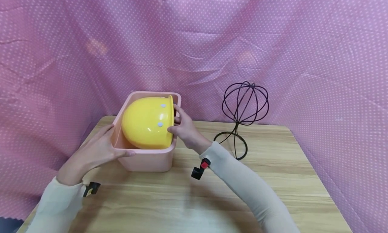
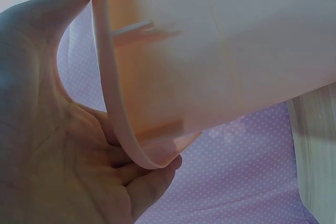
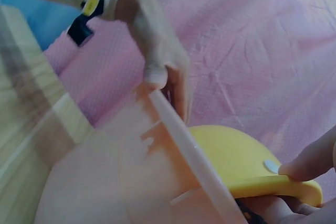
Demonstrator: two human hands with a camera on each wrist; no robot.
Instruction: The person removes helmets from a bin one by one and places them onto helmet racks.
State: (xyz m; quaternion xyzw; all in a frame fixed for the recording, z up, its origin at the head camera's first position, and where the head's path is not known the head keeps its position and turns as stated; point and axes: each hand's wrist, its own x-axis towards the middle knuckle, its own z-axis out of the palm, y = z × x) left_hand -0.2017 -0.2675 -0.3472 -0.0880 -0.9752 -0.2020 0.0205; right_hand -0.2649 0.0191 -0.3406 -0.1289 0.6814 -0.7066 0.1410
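A yellow hard hat (image 1: 145, 122) with pale round studs lies on its side in a pink rectangular bin (image 1: 145, 161), its rim facing right. My right hand (image 1: 188, 130) pinches that rim, thumb (image 3: 307, 161) on the outer shell and fingers inside the hat. Part of a dark strap or lining shows by these fingers. With my left hand (image 1: 94, 150) I grip the bin's left rim near the front corner. The left wrist view has the bin wall (image 2: 252, 35) close up, with fingers curled at its edge. The bin's floor is mostly hidden under the hat.
A black wire stand (image 1: 237, 122) with a round cage top stands right of the bin, close behind my right forearm. Everything sits on a wood-grain table (image 1: 272, 159). A pink dotted cloth (image 1: 212, 58) hangs behind and along both sides.
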